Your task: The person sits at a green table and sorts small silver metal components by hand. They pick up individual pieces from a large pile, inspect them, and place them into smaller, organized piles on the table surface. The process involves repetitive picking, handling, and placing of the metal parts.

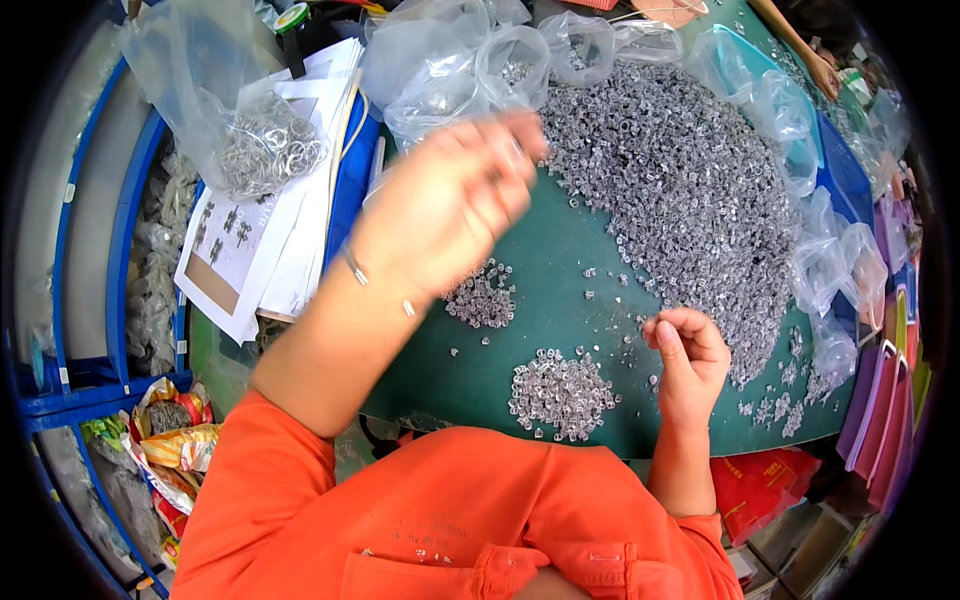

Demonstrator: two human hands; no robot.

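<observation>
Looking down: I see a green tabletop (560, 270) strewn with tiny clear-grey plastic pieces, an orange garment filling the lower frame.
Left hand: my left hand (450, 200) is raised above the tabletop at centre-left and motion-blurred, fingers curled loosely — I cannot tell whether it grips anything. A thin bracelet (355, 268) sits on its wrist.
Right hand: my right hand (688, 350) rests low at right of centre, fingertips pinched together; something tiny may sit between them, too small to make out.
Big heap: the large pile of pieces (680, 180) spreads across the upper right of the tabletop, reaching down just beside the right hand.
Small heaps: one small pile (482, 298) lies under the left wrist, another small pile (560, 392) lies near the lower edge — between the two forearms.
Bags: crumpled clear plastic bags (470, 65) lie along the top edge; one bag of metal rings (265, 145) rests at upper left on white printed sheets (260, 250).
Other person: a hand (822, 72) shows at the upper right corner.
</observation>
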